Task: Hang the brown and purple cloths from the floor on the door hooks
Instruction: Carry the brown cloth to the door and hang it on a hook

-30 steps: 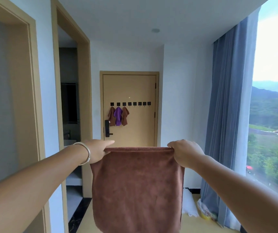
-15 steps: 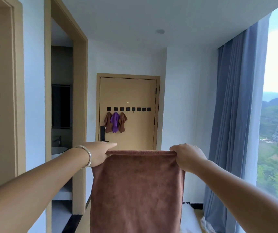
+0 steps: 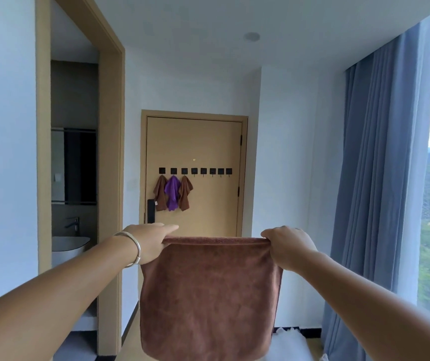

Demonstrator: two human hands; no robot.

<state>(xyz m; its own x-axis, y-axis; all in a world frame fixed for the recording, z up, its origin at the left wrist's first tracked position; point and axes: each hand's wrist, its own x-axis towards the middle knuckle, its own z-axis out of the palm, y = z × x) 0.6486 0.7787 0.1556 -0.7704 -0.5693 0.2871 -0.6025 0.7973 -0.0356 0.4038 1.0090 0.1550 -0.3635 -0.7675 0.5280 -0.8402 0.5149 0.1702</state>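
**Brown cloth held spread at arm's length, facing the door**

A brown cloth (image 3: 208,295), plush and evenly coloured, hangs flat from its top edge between both hands. The left hand (image 3: 147,243) pinches the upper left corner, forefinger lying straight along the hem; the right hand (image 3: 288,246) has its fingers (image 3: 267,234) curled tight over the upper right corner. Farther off, on the door (image 3: 208,142), a row of black hooks (image 3: 194,171) carries two brown cloths (image 3: 185,192) flanking a purple cloth (image 3: 172,192) on the three leftmost.
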